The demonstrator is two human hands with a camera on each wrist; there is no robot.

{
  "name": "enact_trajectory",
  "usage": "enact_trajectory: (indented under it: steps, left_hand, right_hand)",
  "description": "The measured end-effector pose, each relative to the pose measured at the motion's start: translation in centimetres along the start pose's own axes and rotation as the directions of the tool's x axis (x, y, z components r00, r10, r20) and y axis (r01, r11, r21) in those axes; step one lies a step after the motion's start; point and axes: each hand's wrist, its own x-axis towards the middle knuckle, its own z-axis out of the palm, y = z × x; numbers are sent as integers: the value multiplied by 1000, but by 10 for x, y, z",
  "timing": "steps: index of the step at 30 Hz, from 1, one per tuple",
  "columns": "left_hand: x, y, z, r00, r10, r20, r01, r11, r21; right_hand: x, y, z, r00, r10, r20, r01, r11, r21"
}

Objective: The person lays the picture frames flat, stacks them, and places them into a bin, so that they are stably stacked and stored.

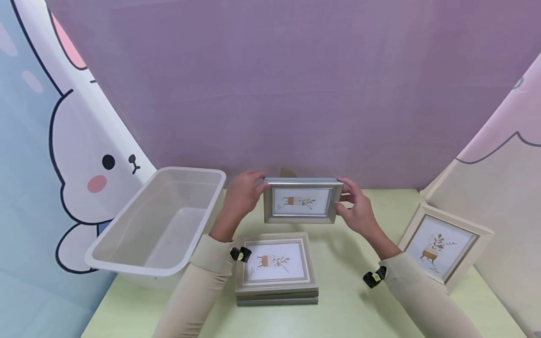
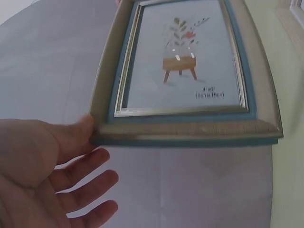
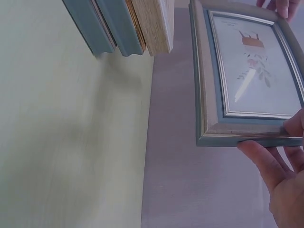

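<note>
Both hands hold a picture frame [image 1: 301, 202] up over the far part of the table, turned sideways. Its border is wood-toned with blue-grey and silver bands, around a plant print. My left hand [image 1: 246, 195] pinches a corner at the left end; the left wrist view shows the thumb on the border [image 2: 190, 129] and the other fingers spread below. At the opposite end, my right hand [image 1: 357, 209] grips the edge between thumb and fingers. Nearer me lies a stack of similar picture frames [image 1: 274, 263], print side up. A brown flap [image 1: 288, 172] shows behind the held frame's top edge.
On the left stands a deep translucent white plastic tub [image 1: 169, 271]. Another picture frame [image 1: 444, 249] with a pale border stands propped at the right, beside my right forearm. A purple cloth [image 1: 296, 94] hangs behind the light green table [image 1: 338, 305].
</note>
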Motion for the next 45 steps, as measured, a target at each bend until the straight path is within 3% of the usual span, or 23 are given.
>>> enact_trajectory:
  steps: [3,5,7,9,12,15,21,25,29,31,33,35,39,45]
  left_hand:
    - [-1,-7,0,999,-28,30,32,990,-139]
    - [-1,-13,3,995,-60,74,80,954,-290]
    - [-1,-19,7,989,-80,127,130,877,-462]
    - [0,-25,12,981,-85,177,177,775,-607]
    - [0,-31,18,972,-46,230,205,644,-737]
    - [1,-36,24,965,5,263,212,577,-789]
    - [3,-47,35,949,160,270,146,536,-832]
    - [4,-52,40,924,263,277,113,504,-856]
    - [6,-55,46,893,356,276,111,421,-900]
    - [6,-56,49,885,382,267,117,373,-920]
    - [6,-57,50,884,390,259,119,348,-930]
    - [5,-57,50,885,390,254,118,340,-933]
    - [3,-56,48,891,378,251,112,352,-929]
    - [1,-54,44,914,333,233,87,398,-913]
  right_hand:
    - [-1,1,-1,1000,-5,-3,5,1000,10]
    - [-2,1,-2,1000,-9,-4,9,1000,29]
    - [-2,2,-3,1000,-12,-4,12,999,47]
    - [-3,2,-4,1000,-13,-2,13,998,66]
    - [-4,1,-5,1000,-10,2,10,997,76]
    - [-5,-1,-6,1000,-3,7,3,997,77]
    - [-7,26,-5,1000,12,12,-13,995,99]
    - [-9,29,-5,1000,8,18,-10,993,121]
    - [-11,28,-4,1000,-4,29,0,989,145]
    - [-12,28,-4,999,-9,37,3,989,147]
    - [-13,28,-3,999,-12,41,5,989,146]
    - [-13,28,-2,999,-15,42,9,990,143]
    - [-12,27,-1,999,-17,36,12,990,143]
    - [-10,26,0,999,-16,39,10,989,146]
